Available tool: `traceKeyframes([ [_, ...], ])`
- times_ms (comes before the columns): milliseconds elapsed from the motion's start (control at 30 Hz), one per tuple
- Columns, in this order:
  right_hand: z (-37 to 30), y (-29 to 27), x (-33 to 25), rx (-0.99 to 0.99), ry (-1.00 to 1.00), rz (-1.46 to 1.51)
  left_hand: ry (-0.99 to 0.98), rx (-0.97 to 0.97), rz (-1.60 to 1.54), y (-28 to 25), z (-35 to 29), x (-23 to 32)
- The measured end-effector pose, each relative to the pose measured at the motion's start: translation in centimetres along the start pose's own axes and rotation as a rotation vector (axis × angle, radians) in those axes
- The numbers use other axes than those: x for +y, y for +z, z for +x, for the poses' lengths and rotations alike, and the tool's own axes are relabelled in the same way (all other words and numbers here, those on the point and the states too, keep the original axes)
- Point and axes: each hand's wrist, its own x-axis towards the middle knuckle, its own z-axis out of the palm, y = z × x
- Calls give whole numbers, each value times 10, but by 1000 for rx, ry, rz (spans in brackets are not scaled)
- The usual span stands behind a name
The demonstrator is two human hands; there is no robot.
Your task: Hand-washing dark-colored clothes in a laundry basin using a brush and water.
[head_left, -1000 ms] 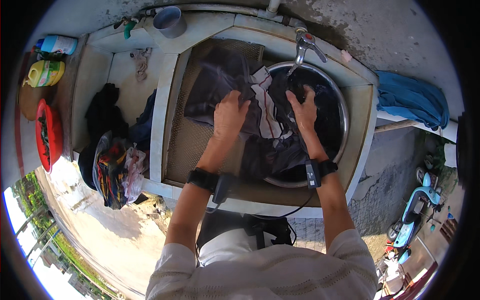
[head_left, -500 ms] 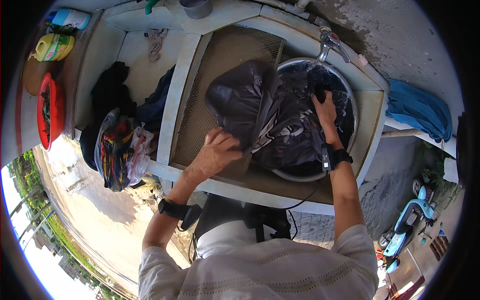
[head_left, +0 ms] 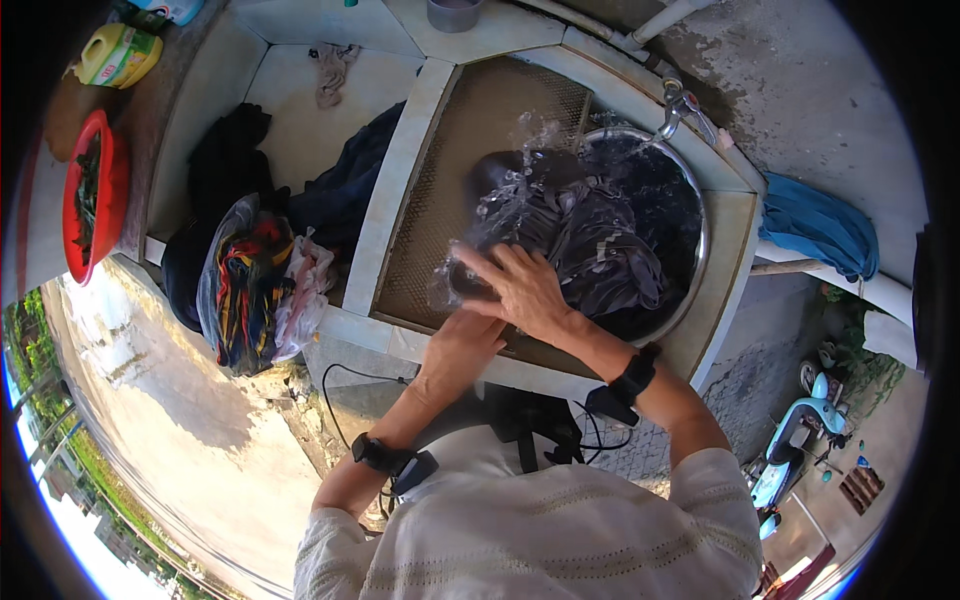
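Note:
A dark grey wet garment (head_left: pixel 600 230) lies partly in a round metal basin (head_left: pixel 703 215) of dark water and partly over a ribbed washboard slab (head_left: pixel 450 165). Drops of water splash above its left part. My right hand (head_left: pixel 535 300), fingers apart, is at the garment's near edge and crosses over my left hand. Just below it, my left hand (head_left: pixel 462 350) is over the sink's front rim; its fingers are mostly hidden. Water runs into the basin from a metal tap (head_left: pixel 678 105).
The left sink compartment (head_left: pixel 300 85) holds dark clothes (head_left: pixel 350 175), a small light cloth (head_left: pixel 332 72) and plastic bags (head_left: pixel 245 290) over its front edge. A red basin (head_left: pixel 118 190) and a yellow jug (head_left: pixel 120 55) stand farther left. Blue cloth (head_left: pixel 820 225) hangs at right.
My right hand has left the basin and come left over my left hand, fingers spread. Left hand moved right and nearer me. The garment has slumped lower, and water now splashes over it.

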Motion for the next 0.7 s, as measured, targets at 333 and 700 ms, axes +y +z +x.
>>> traceKeyframes([
  [333, 40, -17, 22, 72, 174, 49, 83, 239, -69, -7, 12, -3],
  [700, 123, -34, 107, 261, 345, -200, 126, 290, -49, 1, 14, -1],
])
